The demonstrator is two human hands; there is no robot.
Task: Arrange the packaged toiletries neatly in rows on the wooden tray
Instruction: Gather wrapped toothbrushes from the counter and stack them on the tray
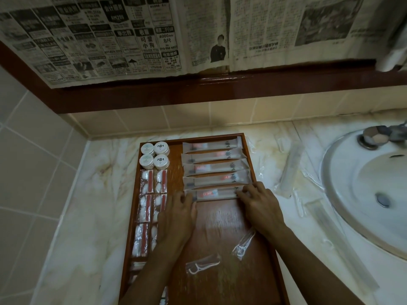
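Observation:
A wooden tray [218, 219] lies on the marble counter. Several frosted toothbrush packets [212, 159] lie in a row at its far right. The nearest toothbrush packet [214, 193] is held at both ends: my left hand [178, 214] pinches its left end, my right hand [258, 204] pinches its right end. Round white soap packs [154, 155] sit at the far left corner. Below them run two columns of cotton-bud packets [152, 188]. Two floss-pick packets [203, 264] [243, 244] lie loose on the near bare wood.
Clear plastic packets [290, 170] lie scattered on the counter between the tray and the sink [343, 172] at the right. A tap [374, 137] stands at the sink's far rim. A tiled wall lies to the left, with a newspaper-covered frame behind.

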